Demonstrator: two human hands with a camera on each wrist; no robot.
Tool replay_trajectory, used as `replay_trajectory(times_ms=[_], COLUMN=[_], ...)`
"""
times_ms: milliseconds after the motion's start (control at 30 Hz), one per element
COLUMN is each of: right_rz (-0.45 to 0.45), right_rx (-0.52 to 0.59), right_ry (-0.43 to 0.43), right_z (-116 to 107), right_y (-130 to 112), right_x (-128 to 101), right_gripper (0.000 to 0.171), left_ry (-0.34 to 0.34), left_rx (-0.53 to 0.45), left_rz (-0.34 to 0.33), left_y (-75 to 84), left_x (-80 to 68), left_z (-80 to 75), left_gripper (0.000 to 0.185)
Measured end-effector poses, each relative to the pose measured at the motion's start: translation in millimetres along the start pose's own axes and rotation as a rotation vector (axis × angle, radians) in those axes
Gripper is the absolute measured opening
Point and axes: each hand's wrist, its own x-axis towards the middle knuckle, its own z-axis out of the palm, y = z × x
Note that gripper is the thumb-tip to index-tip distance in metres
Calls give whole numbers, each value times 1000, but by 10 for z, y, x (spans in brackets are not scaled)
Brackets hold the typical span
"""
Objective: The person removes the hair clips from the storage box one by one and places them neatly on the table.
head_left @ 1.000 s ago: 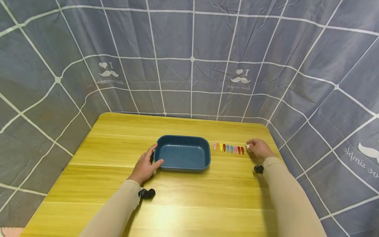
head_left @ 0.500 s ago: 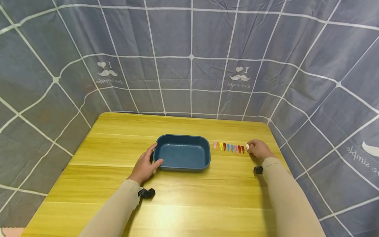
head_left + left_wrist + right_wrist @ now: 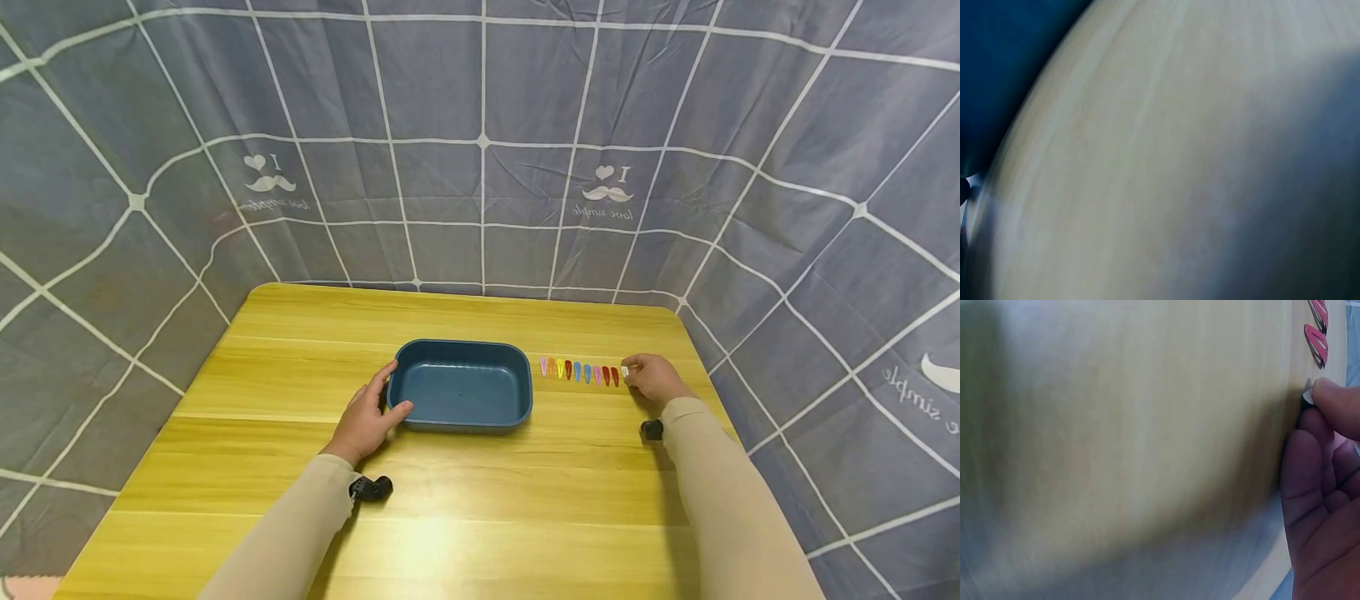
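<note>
The left hand (image 3: 365, 421) is resting with relaxed, spread grip against the blue tray (image 3: 461, 386) at 9 o'clock of it. The right hand (image 3: 654, 378) is pinching a white hair clip (image 3: 625, 372) at 3 o'clock of the colored clip row (image 3: 579, 372) on the desk (image 3: 480, 500)

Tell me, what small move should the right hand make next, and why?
Probably lift the white clip clear of the table and carry it left toward the blue tray. The right hand pinches it at the row's end; the left hand rests on the tray.

Beige sleeves, seemingly black wrist cameras
</note>
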Motion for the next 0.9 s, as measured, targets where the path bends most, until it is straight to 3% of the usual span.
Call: replay_trajectory(times_ms=[900], right_rz=[-11], right_rx=[-48], right_ry=[3], right_z=[5], right_y=[0], right_x=[-51], right_gripper=[43], left_ry=[5], left_rx=[7], left_rz=[-11], left_y=[21], left_x=[7], left_z=[8], left_gripper=[82])
